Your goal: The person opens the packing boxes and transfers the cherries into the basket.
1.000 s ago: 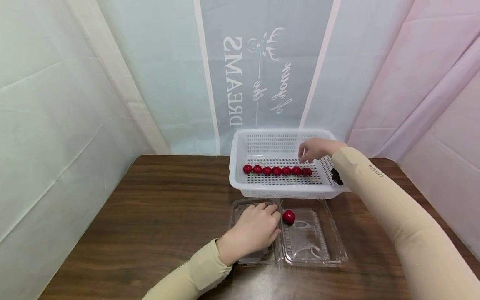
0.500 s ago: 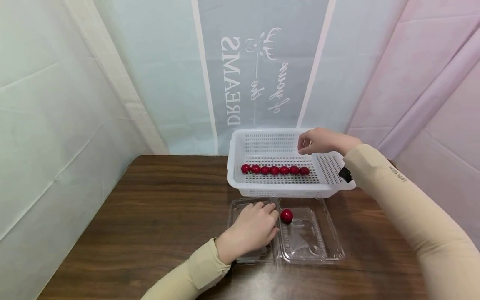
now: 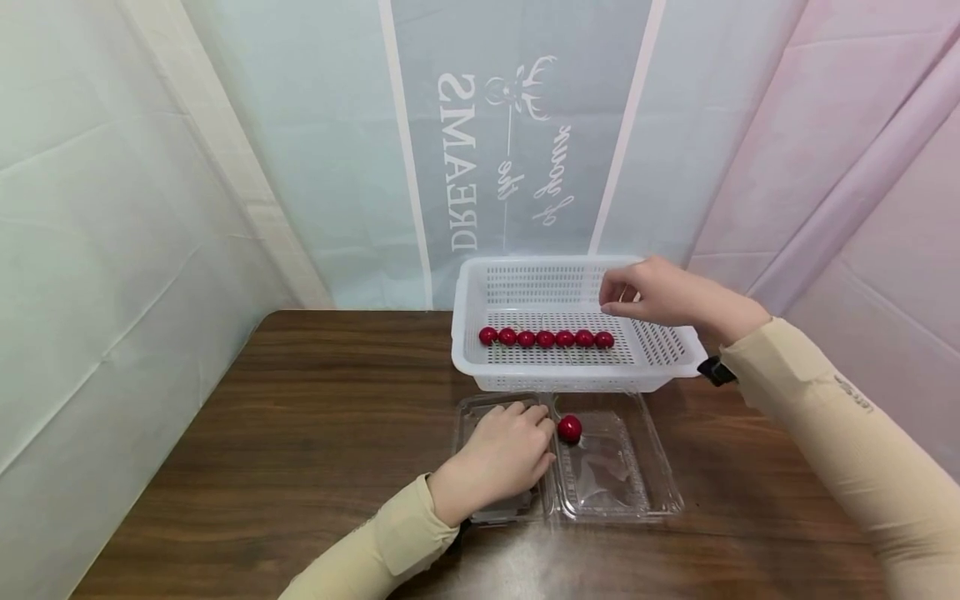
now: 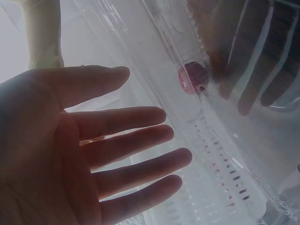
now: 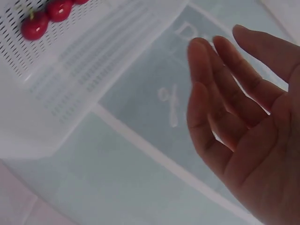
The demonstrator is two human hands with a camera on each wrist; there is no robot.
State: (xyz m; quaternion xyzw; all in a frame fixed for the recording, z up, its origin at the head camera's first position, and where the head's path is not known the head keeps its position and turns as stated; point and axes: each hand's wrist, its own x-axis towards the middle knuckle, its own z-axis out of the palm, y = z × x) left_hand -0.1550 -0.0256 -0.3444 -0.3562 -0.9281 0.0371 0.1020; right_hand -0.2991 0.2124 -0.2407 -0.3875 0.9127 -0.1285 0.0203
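Observation:
My right hand (image 3: 647,290) hovers above the right part of the white perforated basket (image 3: 463,354), its fingers loosely bent. In the right wrist view nothing lies between those fingers. Below and left of it, several red cherries (image 3: 546,339) line up in a row on the basket floor. My left hand (image 3: 498,454) rests over the left half of a clear hinged plastic box (image 3: 660,454). The left wrist view gives its fingers as straight and spread, holding nothing. One cherry (image 3: 569,429) sits in the right half's upper left corner, beside the left fingertips.
A brown wooden table (image 3: 337,417) bears the box in front of the basket. Behind the basket hangs a grey-blue printed curtain (image 3: 517,167). White cloth (image 3: 112,250) closes the left side, pinkish cloth (image 3: 862,208) the right.
My right hand has risen and drawn back from the right end of the cherry row. The left hand and the cherries stay in place while the view shifts slightly.

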